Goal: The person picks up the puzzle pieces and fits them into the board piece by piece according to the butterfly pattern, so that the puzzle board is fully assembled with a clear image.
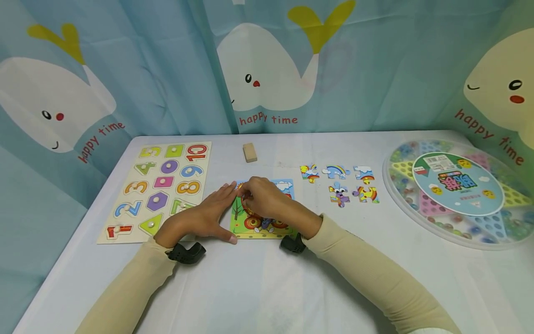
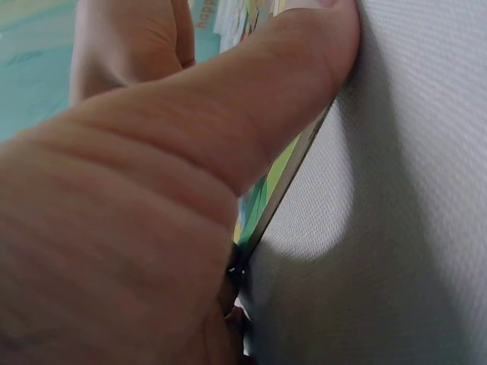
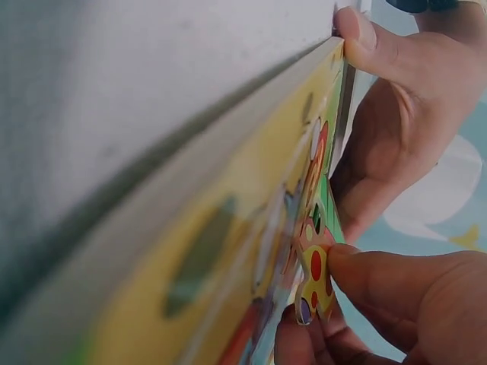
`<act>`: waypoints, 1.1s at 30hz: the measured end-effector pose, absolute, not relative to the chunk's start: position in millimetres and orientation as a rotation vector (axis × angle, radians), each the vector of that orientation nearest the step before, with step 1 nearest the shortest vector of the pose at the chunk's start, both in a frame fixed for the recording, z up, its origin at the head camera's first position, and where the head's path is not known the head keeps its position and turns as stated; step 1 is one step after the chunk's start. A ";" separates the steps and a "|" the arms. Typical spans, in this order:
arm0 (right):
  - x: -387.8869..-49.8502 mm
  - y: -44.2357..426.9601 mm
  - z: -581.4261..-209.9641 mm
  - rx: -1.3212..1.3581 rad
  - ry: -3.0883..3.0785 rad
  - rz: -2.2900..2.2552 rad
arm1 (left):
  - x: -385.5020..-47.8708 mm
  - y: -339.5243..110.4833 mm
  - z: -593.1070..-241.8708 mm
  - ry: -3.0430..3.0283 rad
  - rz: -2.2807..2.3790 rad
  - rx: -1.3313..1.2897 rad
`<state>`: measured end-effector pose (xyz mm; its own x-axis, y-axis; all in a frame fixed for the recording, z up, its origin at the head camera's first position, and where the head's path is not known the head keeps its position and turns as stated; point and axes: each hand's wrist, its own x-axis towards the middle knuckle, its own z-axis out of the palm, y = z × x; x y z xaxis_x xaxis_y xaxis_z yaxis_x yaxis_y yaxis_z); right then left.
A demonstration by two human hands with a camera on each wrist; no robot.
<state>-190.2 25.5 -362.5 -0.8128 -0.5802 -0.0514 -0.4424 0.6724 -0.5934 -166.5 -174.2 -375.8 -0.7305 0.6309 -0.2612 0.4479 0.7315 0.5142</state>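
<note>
A jigsaw puzzle board (image 1: 242,228) with a colourful cartoon picture lies flat on the white cloth. Along its left edge my left hand (image 1: 204,217) rests with fingers stretched out, the thumb at the near left corner. My right hand (image 1: 267,200) is over the upper left part of the board. Between thumb and fingers it pinches a yellow puzzle piece (image 3: 315,268) with red spots, best seen in the right wrist view. The piece is tilted against the board's face; its exact slot is hidden. In the left wrist view the left thumb (image 2: 251,99) covers much of the board.
Several loose puzzle pieces (image 1: 336,172) lie right of the board. A number-and-shape peg board (image 1: 139,178) stands to the left, close to the left hand. A small wooden block (image 1: 250,152) sits behind. Far right is a round marble game box (image 1: 459,183).
</note>
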 end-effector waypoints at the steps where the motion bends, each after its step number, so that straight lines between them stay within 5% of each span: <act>1: -190.3 25.8 -362.5 -0.822 2.653 -0.839 | -166.6 -174.3 -375.9 2.511 0.594 0.823; 33: -197.4 47.5 -354.8 -0.827 2.528 -1.030 | -166.8 -172.9 -377.4 2.520 0.543 0.753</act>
<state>-197.4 47.5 -354.8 -0.7938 -0.6062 -0.0484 -0.3999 0.5802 -0.7096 -166.8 -172.9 -377.4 -0.7483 0.5887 -0.3058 0.4105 0.7730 0.4836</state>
